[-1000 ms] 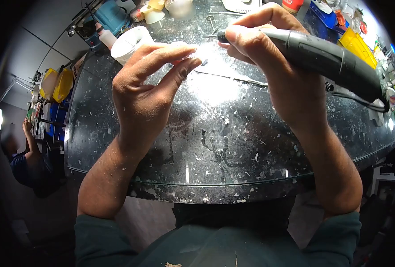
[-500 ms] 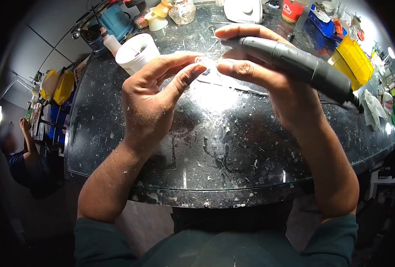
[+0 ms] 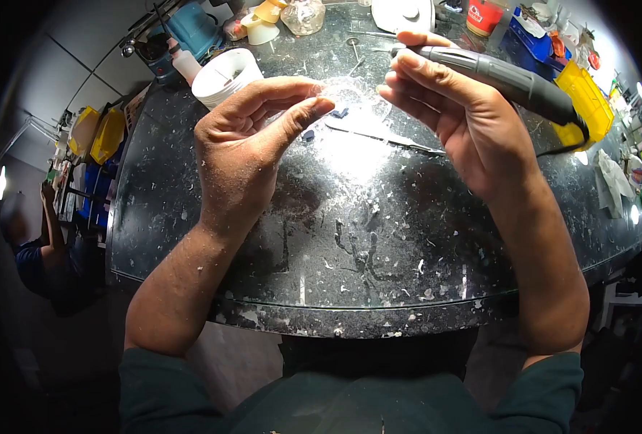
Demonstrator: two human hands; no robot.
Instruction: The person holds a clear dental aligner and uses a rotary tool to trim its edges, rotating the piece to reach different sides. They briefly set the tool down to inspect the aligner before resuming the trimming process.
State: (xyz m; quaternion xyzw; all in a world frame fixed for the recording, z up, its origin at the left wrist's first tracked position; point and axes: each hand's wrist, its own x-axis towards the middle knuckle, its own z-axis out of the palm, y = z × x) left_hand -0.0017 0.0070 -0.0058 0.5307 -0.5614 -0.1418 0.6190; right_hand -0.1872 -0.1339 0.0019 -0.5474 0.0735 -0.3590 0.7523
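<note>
My left hand [image 3: 245,148] is closed in a pinch, thumb against forefinger; whatever lies between the tips is too small to make out. On the right, my right hand [image 3: 473,119] holds a black pen-shaped rotary tool [image 3: 502,76] between thumb and forefinger, its thin tip pointing left and its cable hanging at the right. The other right fingers are loosely bent. Between the hands, a clear round dish [image 3: 353,94] lies on the dark speckled table [image 3: 321,260]. Beside it are a metal knife-like tool [image 3: 386,135] and a small dark blue piece [image 3: 339,113].
A white tub [image 3: 227,76] stands behind my left hand, near a bottle [image 3: 183,64]. At the back are a glass jar [image 3: 303,16] and a red cup [image 3: 484,17]. Yellow bins [image 3: 585,101] are at right. Another person [image 3: 50,249] is at far left.
My right hand has moved right, away from my left fingertips, and turned its palm more into view, carrying the tool with it. The dish between the hands now shows. My left hand is nearly still.
</note>
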